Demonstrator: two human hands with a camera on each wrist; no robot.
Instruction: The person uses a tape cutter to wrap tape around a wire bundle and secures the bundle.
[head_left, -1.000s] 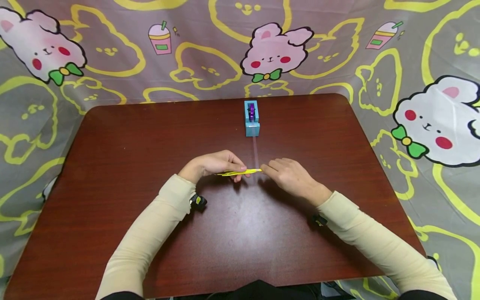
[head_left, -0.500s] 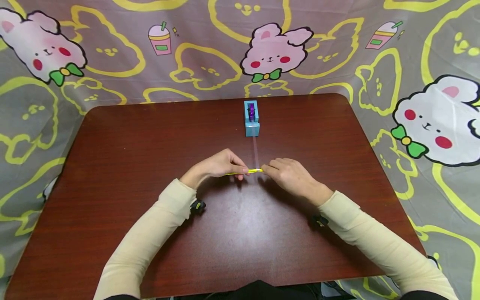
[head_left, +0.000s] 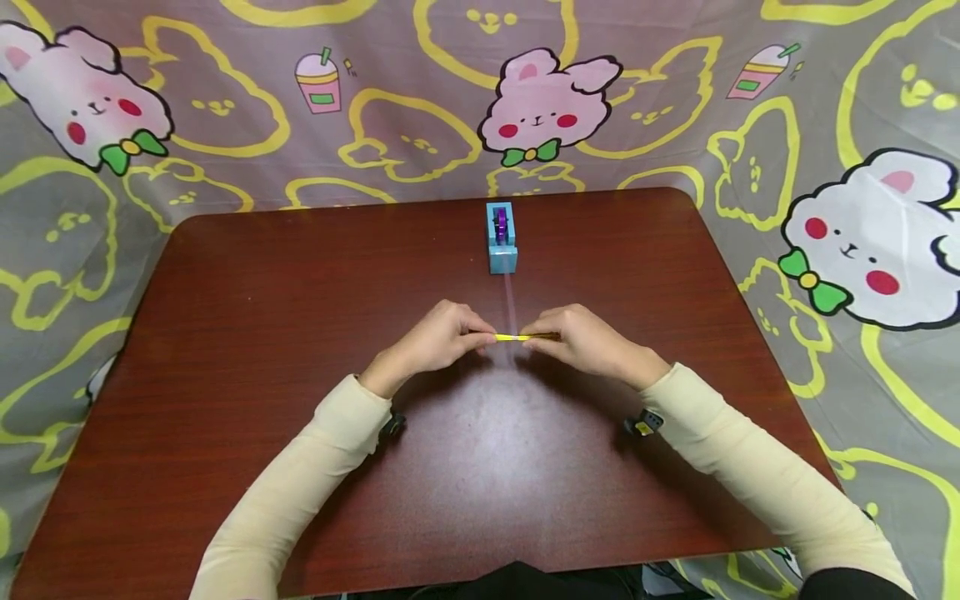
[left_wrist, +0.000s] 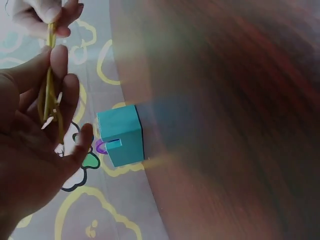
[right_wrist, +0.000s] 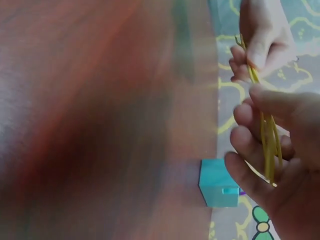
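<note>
The left hand [head_left: 431, 342] and right hand [head_left: 588, 343] each have a pinching grip, thumb against fingers, on one bundle of thin yellow strands [right_wrist: 269, 145], leaving a short stretch bare between the two. The bundle is held crosswise above the middle of the counter [head_left: 300, 283]. A clear tape strip [head_left: 511, 304] reaches that bare stretch; whether it sticks there is hard to tell. The strip runs back to a light-blue tape dispenser [head_left: 502, 261] with a purple reel [head_left: 501, 225] near the far edge, before a rabbit-print curtain [head_left: 420, 125].
</note>
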